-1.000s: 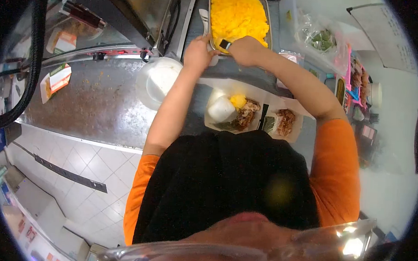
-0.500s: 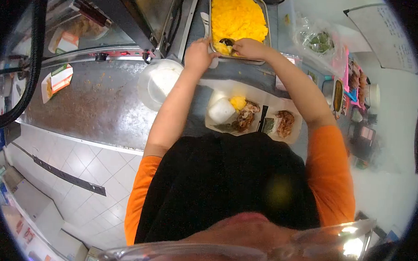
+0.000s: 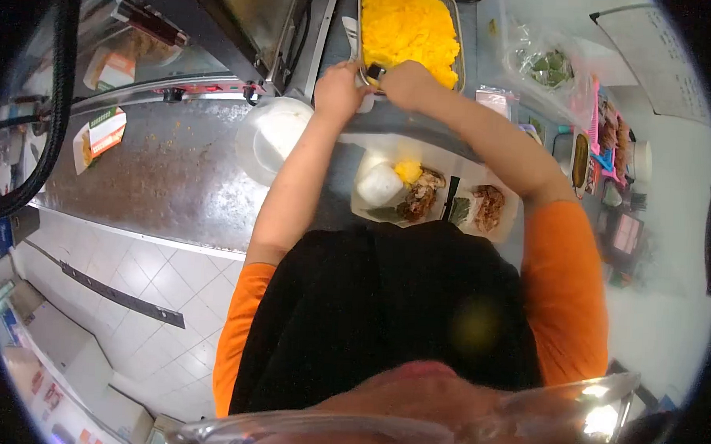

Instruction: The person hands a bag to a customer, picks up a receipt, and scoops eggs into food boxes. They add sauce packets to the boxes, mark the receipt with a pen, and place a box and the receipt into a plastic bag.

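A metal tray heaped with yellow scrambled egg lies at the top of the head view. My left hand is closed at its near left corner, with the fingers on the rim. Over the near edge, my right hand is closed around a dark spoon-like utensil, whose lower part is hidden. A white plastic-looking handle sticks out beyond my left hand. Closer to my body, an open takeaway box holds white rice, a little egg and browned meat in separate sections.
A translucent round tub with white contents stands left of my left forearm. Clear plastic bags with green leaves lie at the right, near a pink basket. A glass-fronted cabinet borders the steel counter at the left.
My right hand has turned over and shifted slightly left, bringing the dark utensil to the tray's near left corner. Yellow egg seen on the utensil earlier is now out of sight. My left hand stays put.
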`<action>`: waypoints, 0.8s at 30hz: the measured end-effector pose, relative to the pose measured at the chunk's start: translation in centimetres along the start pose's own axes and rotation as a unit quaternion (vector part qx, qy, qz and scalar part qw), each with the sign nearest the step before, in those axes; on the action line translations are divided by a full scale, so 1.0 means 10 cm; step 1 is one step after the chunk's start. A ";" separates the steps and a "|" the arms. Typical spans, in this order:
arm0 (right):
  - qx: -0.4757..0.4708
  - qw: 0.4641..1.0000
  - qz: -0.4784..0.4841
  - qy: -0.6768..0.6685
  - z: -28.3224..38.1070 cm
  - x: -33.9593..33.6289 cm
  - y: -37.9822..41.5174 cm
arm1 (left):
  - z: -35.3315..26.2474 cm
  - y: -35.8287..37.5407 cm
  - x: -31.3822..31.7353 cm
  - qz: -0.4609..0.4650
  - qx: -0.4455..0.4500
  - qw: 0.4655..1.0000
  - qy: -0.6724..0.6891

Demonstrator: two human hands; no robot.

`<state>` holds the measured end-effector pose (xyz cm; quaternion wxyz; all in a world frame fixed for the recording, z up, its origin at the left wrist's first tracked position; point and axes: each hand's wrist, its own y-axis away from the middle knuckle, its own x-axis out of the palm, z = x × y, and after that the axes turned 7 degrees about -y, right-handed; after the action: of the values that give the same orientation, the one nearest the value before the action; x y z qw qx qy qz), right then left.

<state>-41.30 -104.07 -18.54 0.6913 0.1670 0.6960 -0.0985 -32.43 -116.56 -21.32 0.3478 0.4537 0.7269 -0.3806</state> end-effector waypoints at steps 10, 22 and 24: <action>-0.018 0.932 -0.005 -0.361 -0.74 0.27 0.01 | 0.05 -0.05 -0.01 0.015 0.016 0.999 0.044; 0.234 0.695 -0.146 -0.664 -0.04 -0.74 2.53 | -0.32 0.73 -1.20 -0.189 0.038 0.970 0.149; 0.318 0.665 -0.143 -0.660 0.20 -0.67 3.10 | -0.31 0.84 -1.28 -0.242 0.075 0.958 0.131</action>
<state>-28.07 -76.77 -9.07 0.8520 0.1662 -0.0009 -0.4964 -20.74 -116.45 -10.96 0.1117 0.3345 0.8238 -0.4439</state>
